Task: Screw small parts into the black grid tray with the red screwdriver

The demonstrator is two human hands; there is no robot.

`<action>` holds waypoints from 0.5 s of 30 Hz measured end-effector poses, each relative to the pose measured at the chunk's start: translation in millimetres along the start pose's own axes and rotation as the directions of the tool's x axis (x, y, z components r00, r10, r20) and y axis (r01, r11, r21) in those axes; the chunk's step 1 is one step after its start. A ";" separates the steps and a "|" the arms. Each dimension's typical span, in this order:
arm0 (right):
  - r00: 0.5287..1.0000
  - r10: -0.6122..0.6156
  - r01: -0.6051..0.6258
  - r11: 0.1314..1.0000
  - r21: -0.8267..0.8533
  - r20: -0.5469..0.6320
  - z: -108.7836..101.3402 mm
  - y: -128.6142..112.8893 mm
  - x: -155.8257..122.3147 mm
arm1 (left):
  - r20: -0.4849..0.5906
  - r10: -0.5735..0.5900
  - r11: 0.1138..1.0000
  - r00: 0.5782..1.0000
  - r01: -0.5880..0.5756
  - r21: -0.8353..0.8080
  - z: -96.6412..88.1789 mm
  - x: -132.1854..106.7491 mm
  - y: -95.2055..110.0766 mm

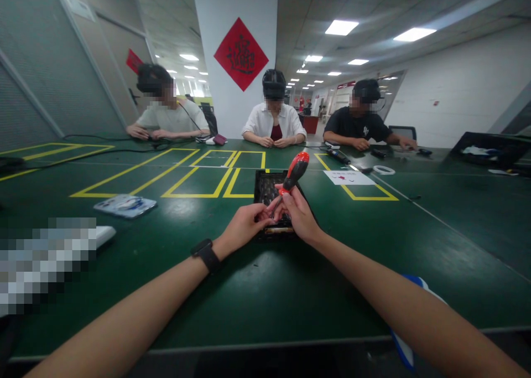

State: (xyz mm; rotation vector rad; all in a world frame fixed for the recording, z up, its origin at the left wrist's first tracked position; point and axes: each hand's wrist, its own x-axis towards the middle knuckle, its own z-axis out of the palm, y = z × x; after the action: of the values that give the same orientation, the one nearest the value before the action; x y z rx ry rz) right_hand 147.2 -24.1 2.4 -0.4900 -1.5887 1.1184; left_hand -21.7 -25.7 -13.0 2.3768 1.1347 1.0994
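Note:
A black rectangular device lies on the green table right in front of me. My right hand is closed around a red-and-black screwdriver, whose handle tilts up and to the right. My left hand sits at the device's near edge with its fingers pinched beside the screwdriver's shaft; whether they hold anything small I cannot make out. A black watch is on my left wrist.
Three people sit across the table, hands on small items. Yellow tape rectangles mark the tabletop. A plastic packet lies at left, a white paper sheet and tape ring at right, cables at far left.

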 end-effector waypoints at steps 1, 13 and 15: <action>1.000 0.005 -0.005 1.000 0.000 0.001 0.0 -0.1 -0.2 | 0.009 0.007 1.000 1.000 -0.007 -0.008 -0.4 -0.1 -0.7; 1.000 -0.007 0.007 1.000 0.024 -0.013 1.2 0.4 0.5 | 0.025 -0.012 1.000 1.000 0.013 -0.019 -0.1 1.1 0.1; 1.000 -0.004 0.004 1.000 0.019 -0.009 1.7 -0.3 0.2 | 0.043 -0.017 1.000 0.999 0.018 -0.025 -0.2 1.3 -1.3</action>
State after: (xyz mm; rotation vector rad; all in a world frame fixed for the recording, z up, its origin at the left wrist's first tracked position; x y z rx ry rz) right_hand 145.7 -24.8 2.8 -0.4787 -1.5693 1.1261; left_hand -22.0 -23.9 -12.8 2.3555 1.1187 1.0462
